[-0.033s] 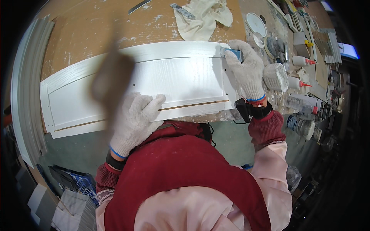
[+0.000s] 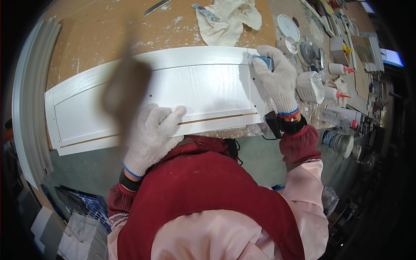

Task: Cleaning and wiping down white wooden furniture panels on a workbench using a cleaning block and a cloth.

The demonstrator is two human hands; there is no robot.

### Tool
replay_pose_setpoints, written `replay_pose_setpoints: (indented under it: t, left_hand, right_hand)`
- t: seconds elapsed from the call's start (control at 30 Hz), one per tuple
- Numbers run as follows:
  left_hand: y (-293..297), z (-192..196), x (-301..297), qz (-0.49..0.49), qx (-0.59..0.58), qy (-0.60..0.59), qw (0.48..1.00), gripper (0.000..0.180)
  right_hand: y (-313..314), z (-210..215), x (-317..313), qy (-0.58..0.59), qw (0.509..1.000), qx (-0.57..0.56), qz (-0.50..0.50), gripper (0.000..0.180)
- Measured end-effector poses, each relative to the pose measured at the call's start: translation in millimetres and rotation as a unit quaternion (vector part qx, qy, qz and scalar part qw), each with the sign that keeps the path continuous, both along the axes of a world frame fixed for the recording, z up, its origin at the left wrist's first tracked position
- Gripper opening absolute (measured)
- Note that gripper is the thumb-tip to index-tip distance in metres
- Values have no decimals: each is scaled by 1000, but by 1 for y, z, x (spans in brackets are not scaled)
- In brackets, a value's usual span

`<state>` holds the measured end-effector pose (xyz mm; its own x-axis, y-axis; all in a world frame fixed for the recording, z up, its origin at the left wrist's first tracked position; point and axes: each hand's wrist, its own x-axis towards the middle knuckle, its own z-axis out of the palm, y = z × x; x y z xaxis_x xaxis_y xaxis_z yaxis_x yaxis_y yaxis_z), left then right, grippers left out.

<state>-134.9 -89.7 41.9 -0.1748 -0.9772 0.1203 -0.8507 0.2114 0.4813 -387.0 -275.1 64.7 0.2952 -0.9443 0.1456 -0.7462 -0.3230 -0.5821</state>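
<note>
A long white panel with a recessed middle, a wood-grain surface and a brown groove along its near side lies across the bench in front of me. My left hand, in a white knitted glove, rests on the panel's near edge with its fingers laid on top and the thumb apart. At the far right corner, my right hand, gloved the same way, grips a small blue block against the panel's end. The fingers partly cover that block, so its full shape does not show.
A cream cloth with a metal-looking strip on it lies beyond the panel. To the right stand a tape-wrapped block, red-tipped glue bottles and a round white lid. Long white boards stand at left. A blurred dark shape hides part of the panel.
</note>
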Motion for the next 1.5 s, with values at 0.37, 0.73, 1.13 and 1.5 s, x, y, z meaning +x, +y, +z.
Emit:
replay_pose_setpoints:
  t: [0.37, 0.73, 1.13, 1.5]
  left_hand:
    - [-1, -2, 1, -7, -15, 10, 1000, 67]
    - [0, -1, 1, -3, -3, 7, 1000, 67]
    - [-1, 0, 0, -4, 0, 11, 1000, 66]
    - [-1, 0, -1, -1, 10, 13, 1000, 67]
  right_hand:
    - [0, 0, 0, 5, 1000, 5, -19, 31]
    - [4, 0, -5, 21, 999, -26, 17, 29]
    - [12, 2, -7, 16, 998, -51, 29, 27]
    - [25, 11, -8, 33, 999, -1, 7, 26]
